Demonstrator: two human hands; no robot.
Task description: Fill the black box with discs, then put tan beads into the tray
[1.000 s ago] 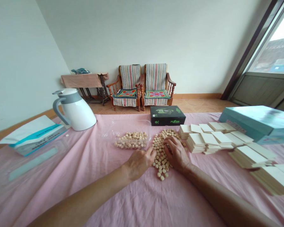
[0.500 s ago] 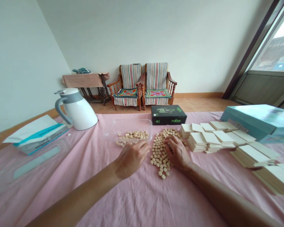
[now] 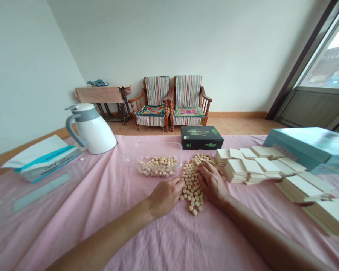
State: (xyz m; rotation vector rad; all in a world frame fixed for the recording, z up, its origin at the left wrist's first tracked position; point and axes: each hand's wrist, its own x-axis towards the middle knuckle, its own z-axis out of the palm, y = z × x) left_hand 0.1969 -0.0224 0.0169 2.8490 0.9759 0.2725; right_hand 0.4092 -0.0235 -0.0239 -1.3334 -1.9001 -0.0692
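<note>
A heap of small pale round pellets [image 3: 192,177] lies on the pink tablecloth [image 3: 107,210]. My left hand [image 3: 165,195] rests at the heap's left edge, fingers curled and pinched at the pellets. My right hand [image 3: 213,182] lies on the heap's right side, fingers bent over the pellets. What either hand holds, if anything, is hidden. Just left of the heap stands a clear plastic tray [image 3: 155,158] with more pellets inside.
A white jug [image 3: 92,128] and a white-and-teal packet [image 3: 42,157] sit at the left. A black box [image 3: 202,137] stands behind the heap. Stacks of pale cards [image 3: 254,163] and a teal box [image 3: 310,146] fill the right. Two chairs [image 3: 172,103] stand beyond.
My left hand swung left toward the clear tray and has come back to the heap's left edge. My right hand has stayed on the heap.
</note>
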